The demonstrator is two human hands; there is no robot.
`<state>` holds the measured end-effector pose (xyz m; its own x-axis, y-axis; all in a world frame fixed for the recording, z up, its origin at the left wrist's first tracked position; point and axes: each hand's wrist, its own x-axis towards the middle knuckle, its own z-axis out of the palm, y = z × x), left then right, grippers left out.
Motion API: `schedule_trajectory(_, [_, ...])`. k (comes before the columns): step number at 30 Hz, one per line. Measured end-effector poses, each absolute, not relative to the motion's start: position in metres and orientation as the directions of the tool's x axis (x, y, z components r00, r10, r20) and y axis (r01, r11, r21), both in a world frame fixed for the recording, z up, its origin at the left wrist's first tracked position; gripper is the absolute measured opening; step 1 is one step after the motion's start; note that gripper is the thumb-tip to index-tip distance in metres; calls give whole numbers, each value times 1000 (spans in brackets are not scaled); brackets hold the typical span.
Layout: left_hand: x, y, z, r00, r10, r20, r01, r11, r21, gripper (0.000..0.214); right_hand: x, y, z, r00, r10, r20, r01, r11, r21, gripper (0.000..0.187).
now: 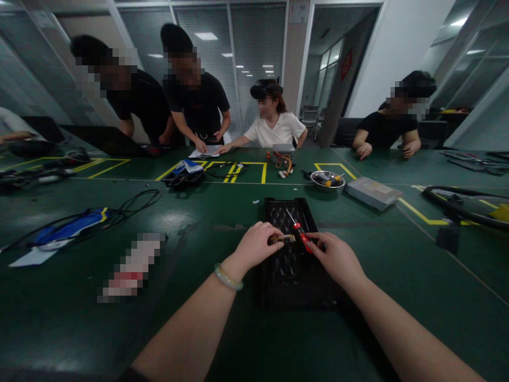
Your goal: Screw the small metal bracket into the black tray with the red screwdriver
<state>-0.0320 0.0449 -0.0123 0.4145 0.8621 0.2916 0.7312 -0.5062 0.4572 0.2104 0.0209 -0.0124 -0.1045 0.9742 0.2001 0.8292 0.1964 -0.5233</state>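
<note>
**Two hands over one black tray, screwdriver angled in**

Nearest the camera, two bare forearms reach in from the lower edge. The left hand (257, 245), a pale bangle (228, 277) on its wrist, has its grip closed on a small brownish part (283, 239), apparently holding it steady over the tray. The right hand (334, 255) is closed on one red-handled screwdriver (299, 231), whose shaft slants up and to the left away from the part; the handle sits just right of the part, so tool and part meet between the hands.

Both hands hover over a single black tray (296, 289) lying flat on the green table (238, 212), probably to catch anything dropped.

Farther left lie a blurred-out flat item (133, 265) and a blue-and-white tool with a black cable (71, 229). Farther right, one metal bowl (327, 180) holds small yellow-handled tools, kept together within reach, with a flat grey drive-like box (373, 192) just beside it. Yellow tape outlines mark bays on the table.

At the far edge are four people: two bending over papers at the left, one seated in the middle wearing a headset, and one seated at the right.
</note>
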Motion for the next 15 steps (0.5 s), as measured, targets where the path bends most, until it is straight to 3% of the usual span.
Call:
schedule_trajectory(8, [-32,23,9,454,847,276,722,-531,443,19,210,11,2,-271,900,342,832,398,-386,35])
schedule_trajectory(15, [-31,6,21,557,811,177,682,-568,460,22,200,2,4,-512,812,279,712,583,-391,33])
